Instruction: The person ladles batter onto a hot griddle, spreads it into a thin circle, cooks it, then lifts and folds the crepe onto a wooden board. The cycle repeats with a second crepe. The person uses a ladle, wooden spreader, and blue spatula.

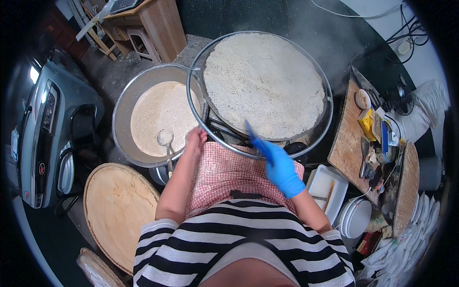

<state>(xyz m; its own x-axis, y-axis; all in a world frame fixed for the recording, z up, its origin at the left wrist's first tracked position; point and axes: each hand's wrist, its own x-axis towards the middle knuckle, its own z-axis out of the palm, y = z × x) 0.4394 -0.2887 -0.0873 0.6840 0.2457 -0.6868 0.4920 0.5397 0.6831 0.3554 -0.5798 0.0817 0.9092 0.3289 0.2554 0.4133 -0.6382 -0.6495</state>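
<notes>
A large round griddle [287, 86] carries a thin, pale, speckled sheet of batter that covers nearly all of it, and a metal ring [330, 112] circles its outside. My right hand [283, 171], in a blue glove, is closed around a blue scraper [253, 135] whose tip reaches the sheet's near edge. My bare left hand [195, 139] is by the ring's near left side, fingers curled; whether they grip anything is hidden. Left of the griddle, a wide metal basin [125, 95] holds pale batter [158, 107]. A metal ladle [166, 138] rests in it, handle over the near rim.
A round woven tray [122, 210] with a flat tan surface stands at the lower left. On the right are a wooden board [346, 124] with small items, a white tub [330, 184] and several stacked bags [406, 244]. A grey vehicle [57, 129] is at far left. Steam rises behind the griddle.
</notes>
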